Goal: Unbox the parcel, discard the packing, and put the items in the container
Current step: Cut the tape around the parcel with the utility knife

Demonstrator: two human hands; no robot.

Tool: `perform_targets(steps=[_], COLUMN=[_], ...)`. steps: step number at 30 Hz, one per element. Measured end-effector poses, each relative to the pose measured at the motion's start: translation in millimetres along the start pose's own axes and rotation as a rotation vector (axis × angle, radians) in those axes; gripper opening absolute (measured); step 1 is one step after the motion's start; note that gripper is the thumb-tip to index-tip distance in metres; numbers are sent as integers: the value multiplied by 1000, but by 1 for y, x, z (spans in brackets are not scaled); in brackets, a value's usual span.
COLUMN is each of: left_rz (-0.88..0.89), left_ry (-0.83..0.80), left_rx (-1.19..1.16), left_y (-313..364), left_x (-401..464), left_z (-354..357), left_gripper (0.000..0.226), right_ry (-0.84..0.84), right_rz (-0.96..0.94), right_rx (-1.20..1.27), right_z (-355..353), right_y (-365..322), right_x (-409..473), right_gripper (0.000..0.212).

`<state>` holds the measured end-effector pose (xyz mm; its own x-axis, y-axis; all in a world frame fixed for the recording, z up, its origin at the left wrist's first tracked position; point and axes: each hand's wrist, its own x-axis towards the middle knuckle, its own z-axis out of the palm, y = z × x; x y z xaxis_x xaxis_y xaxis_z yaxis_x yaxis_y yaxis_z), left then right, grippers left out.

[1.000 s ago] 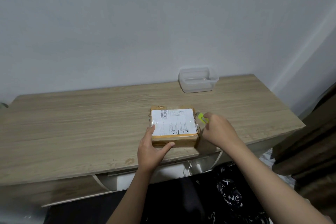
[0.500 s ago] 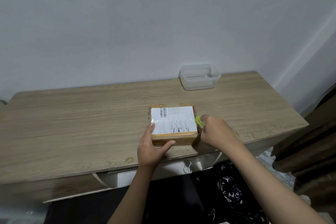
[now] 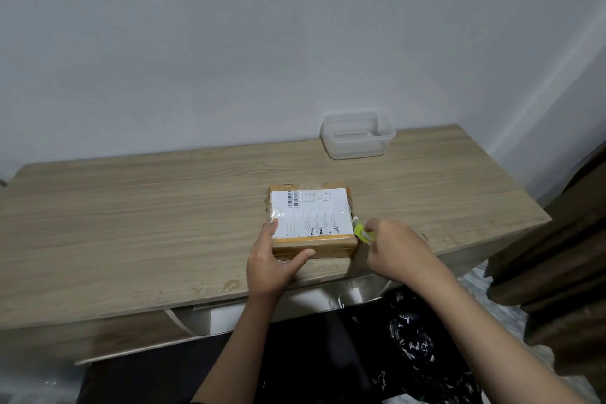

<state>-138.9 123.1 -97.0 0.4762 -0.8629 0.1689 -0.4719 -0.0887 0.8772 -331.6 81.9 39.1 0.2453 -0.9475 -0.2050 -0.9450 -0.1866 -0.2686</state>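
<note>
A taped brown cardboard parcel with a white shipping label lies flat near the front edge of the wooden table. My left hand grips its near left corner, thumb on the front side and a finger on top. My right hand holds a small yellow-green cutter, whose tip touches the parcel's right edge near the front corner. An empty clear plastic container stands at the back of the table by the wall.
A white wall rises directly behind the table. Brown furniture stands to the right of the table. A black patterned cloth lies on the floor below the table's front edge.
My right hand has drawn the cutter along the parcel's right edge toward me, from about the middle to near the front corner. My left hand has stayed on the parcel.
</note>
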Motion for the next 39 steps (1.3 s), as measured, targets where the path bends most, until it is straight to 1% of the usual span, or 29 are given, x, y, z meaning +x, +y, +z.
perform_targets(steps=[2, 4, 7, 9, 10, 12, 14, 15, 16, 17, 18, 20, 21, 22, 23, 25, 27, 28, 29, 30, 32, 33, 34, 35, 37, 38, 39], left_rz=[-7, -19, -13, 34, 63, 51, -55, -95, -114, -117, -112, -118, -134, -150, -157, -115, -24, 8, 25, 10, -80, -119, -143, -158, -208, -245, -274], left_ry=[-13, -50, -126, -105, -65, 87, 249, 296, 306, 278, 217, 82, 37, 6, -14, -60, -140, -153, -113, -16, 225, 294, 311, 286, 173, 118, 74], left_rx=[-11, -34, -8, 87, 122, 125, 44, -26, -83, -106, -86, 24, 76, 107, 123, 148, 152, 150, 151, 141, 78, 40, 11, -9, -19, -2, 24], left_y=[-2, -4, -11, -16, -18, -21, -13, -5, 6, 17, 28, 45, 49, 52, 50, 36, 17, 8, 0, -6, -9, -1, 8, 17, 28, 31, 32], left_x=[0, 3, 15, 26, 31, 34, 28, 23, 17, 11, 4, -6, -7, -6, -3, 6, 16, 21, 25, 28, 29, 26, 22, 19, 15, 15, 15], left_z=[-1, -4, -13, -21, -23, -27, -25, -21, -15, -6, 4, 23, 30, 32, 32, 23, 4, -8, -19, -28, -37, -36, -33, -27, -9, -1, 6], left_gripper=[92, 93, 90, 85, 81, 70, 66, 67, 72, 82, 96, 126, 134, 136, 134, 120, 99, 85, 70, 57, 47, 45, 50, 65, 109, 128, 139], right_ry=[-19, 0, 145, 253, 292, 332, 335, 324, 306, 287, 271, 249, 242, 237, 231, 220, 216, 218, 218, 216, 202, 194, 187, 181, 169, 163, 157], right_rz=[6, 13, 36, 33, 31, 40, 66, 82, 97, 106, 112, 113, 112, 111, 105, 96, 92, 89, 86, 80, 62, 54, 48, 41, 23, 14, 4], right_rx=[38, 84, 199, 331, 396, 497, 602, 654, 702, 747, 794, 890, 930, 964, 987, 1009, 1018, 1021, 1023, 1025, 1033, 1035, 1034, 1030, 1016, 1008, 1001], right_z=[-6, -13, -18, -13, -8, 6, 17, 22, 26, 30, 33, 36, 36, 35, 34, 32, 32, 33, 34, 34, 37, 38, 40, 41, 43, 43, 43], right_y=[4, 12, 25, 29, 30, 31, 29, 27, 25, 23, 21, 16, 14, 13, 12, 12, 12, 12, 12, 11, 7, 5, 3, 1, -3, -4, -5], right_x=[-1, -3, -5, -2, 1, 4, 7, 8, 9, 10, 12, 15, 15, 16, 17, 20, 24, 27, 29, 30, 32, 33, 34, 35, 37, 37, 38], right_gripper=[39, 40, 33, 25, 22, 21, 25, 28, 30, 33, 36, 39, 40, 41, 41, 42, 43, 43, 43, 43, 43, 43, 43, 43, 44, 44, 44])
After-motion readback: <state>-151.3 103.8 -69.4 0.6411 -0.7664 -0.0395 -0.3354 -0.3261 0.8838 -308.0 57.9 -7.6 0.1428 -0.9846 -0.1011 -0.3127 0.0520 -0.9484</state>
